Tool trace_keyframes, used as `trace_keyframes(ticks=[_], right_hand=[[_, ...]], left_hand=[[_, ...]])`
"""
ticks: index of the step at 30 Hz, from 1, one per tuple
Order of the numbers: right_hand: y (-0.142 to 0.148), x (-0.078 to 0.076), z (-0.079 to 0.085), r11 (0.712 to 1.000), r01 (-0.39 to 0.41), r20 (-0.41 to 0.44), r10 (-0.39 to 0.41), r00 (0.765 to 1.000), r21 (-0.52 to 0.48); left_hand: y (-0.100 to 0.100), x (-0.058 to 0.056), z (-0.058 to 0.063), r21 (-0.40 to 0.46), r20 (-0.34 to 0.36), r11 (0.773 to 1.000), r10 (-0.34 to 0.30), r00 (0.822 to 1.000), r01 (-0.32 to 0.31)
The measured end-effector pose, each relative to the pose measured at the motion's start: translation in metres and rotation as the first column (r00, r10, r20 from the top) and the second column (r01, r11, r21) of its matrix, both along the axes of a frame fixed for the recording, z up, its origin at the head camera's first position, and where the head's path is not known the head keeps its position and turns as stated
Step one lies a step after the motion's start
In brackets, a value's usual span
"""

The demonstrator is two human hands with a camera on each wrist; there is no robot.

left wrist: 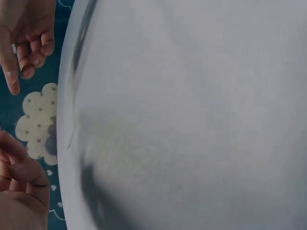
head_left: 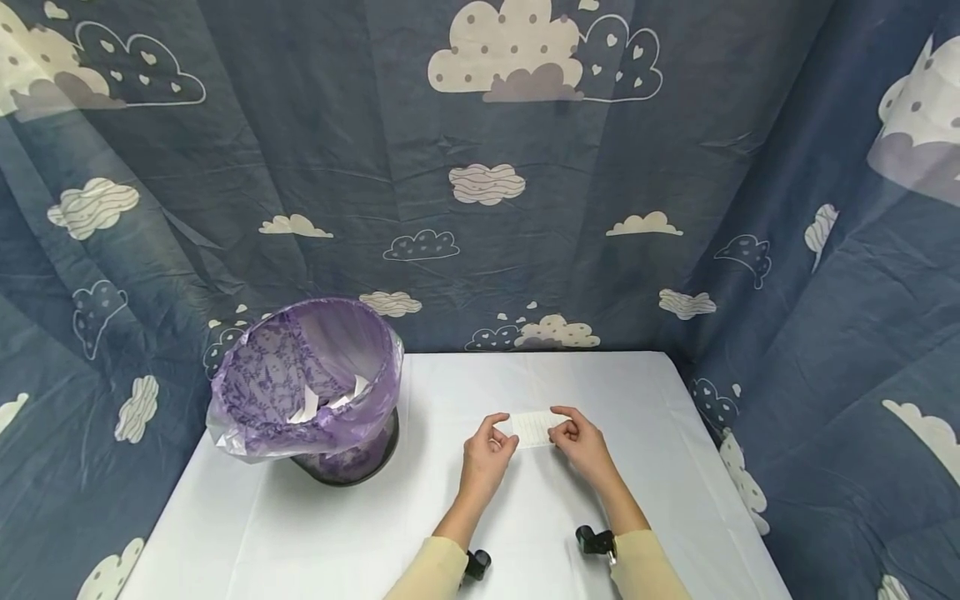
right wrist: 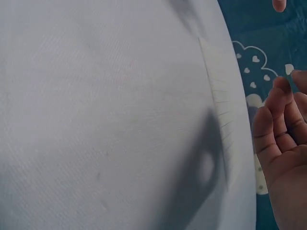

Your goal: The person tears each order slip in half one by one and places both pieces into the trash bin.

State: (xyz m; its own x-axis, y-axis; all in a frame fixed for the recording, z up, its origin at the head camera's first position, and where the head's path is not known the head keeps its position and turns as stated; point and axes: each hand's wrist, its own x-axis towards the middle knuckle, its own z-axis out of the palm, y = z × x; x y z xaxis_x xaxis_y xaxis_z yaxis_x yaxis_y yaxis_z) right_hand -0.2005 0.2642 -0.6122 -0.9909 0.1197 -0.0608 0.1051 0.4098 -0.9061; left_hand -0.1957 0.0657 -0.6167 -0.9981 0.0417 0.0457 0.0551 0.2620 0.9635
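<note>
A small white rectangular sheet (head_left: 531, 428), marked with fine lines, lies on the white table. In the right wrist view the sheet (right wrist: 219, 103) appears edge-on as a strip with several short slanting lines. At its left end is my left hand (head_left: 486, 457), thumb and index finger apart and nothing between them. My right hand (head_left: 581, 442) is over the other end, its fingertips overlapping the sheet in the head view. Loosely bent fingers of the right hand (right wrist: 283, 129) show above the table level, away from the sheet. The left hand (left wrist: 21, 184) is likewise bent, holding nothing visible.
To the left on the table stands a bin (head_left: 348, 462) lined with a purple bag (head_left: 247, 429), with white paper scraps (head_left: 306, 406) inside. A dark blue curtain (head_left: 337, 150) with cloud prints hangs behind the table (head_left: 465, 379) and along both sides.
</note>
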Motion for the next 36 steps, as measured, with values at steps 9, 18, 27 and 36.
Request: trace_keyframes(ticks=[9, 18, 27, 36], right_hand=[[0.004, -0.007, -0.017, 1.000, 0.026, 0.030, -0.025, 0.999, -0.011], [0.002, -0.016, -0.024, 0.999, 0.023, 0.031, -0.024, 0.999, 0.035], [0.005, -0.022, -0.030, 0.996, 0.056, 0.045, -0.059, 0.997, 0.064], [-0.002, -0.032, -0.027, 0.988, 0.018, 0.091, -0.032, 0.995, 0.155]], left_hand=[[0.019, -0.004, -0.015, -0.038, 0.038, 0.999, 0.017, 0.999, -0.015], [0.030, -0.013, -0.029, -0.087, 0.013, 0.996, 0.008, 1.000, -0.007], [0.041, -0.024, -0.031, -0.164, 0.056, 0.986, -0.014, 0.998, 0.023], [0.048, -0.037, -0.028, -0.357, 0.049, 0.934, 0.052, 0.997, -0.031]])
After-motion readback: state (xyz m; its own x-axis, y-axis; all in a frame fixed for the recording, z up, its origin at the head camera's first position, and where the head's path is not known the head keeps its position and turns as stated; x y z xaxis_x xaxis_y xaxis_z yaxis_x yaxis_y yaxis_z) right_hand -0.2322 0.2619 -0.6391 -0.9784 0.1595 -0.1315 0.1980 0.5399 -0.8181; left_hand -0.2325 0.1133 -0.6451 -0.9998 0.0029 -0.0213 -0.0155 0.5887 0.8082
